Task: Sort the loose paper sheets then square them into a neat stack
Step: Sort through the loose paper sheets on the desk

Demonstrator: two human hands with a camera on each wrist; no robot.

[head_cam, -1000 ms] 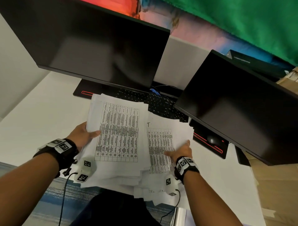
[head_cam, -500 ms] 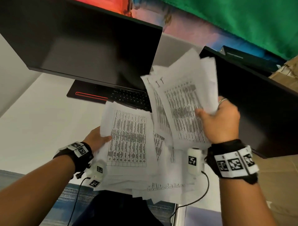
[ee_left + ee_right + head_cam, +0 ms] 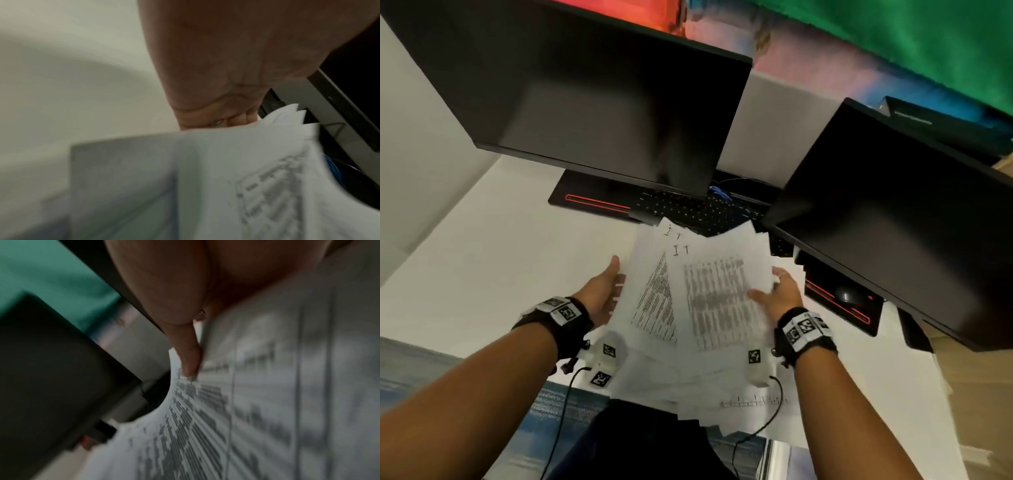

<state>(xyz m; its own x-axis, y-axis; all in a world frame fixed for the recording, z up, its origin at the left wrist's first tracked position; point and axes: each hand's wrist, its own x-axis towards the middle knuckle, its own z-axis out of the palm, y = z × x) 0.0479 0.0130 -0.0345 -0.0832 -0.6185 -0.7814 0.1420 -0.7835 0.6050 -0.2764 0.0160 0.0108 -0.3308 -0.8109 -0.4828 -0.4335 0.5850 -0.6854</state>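
**Sheets held between both hands over the table**

A fanned bundle of printed sheets (image 3: 709, 291) is held between both hands above the near edge of the white table (image 3: 482, 267). The left hand (image 3: 602, 294) is laid against the bundle's left side, thumb up and fingers (image 3: 242, 118) straight, tucked under the paper. The right hand (image 3: 780, 294) grips the right edge, thumb on the printed face and fingers (image 3: 191, 356) behind it. The sheets are uneven, their top corners staggered. More loose sheets lie spread on the table beneath. A keyboard (image 3: 688, 209) lies just beyond the bundle, under two dark monitors (image 3: 599, 102). A mouse (image 3: 847, 294) is seen at the right.
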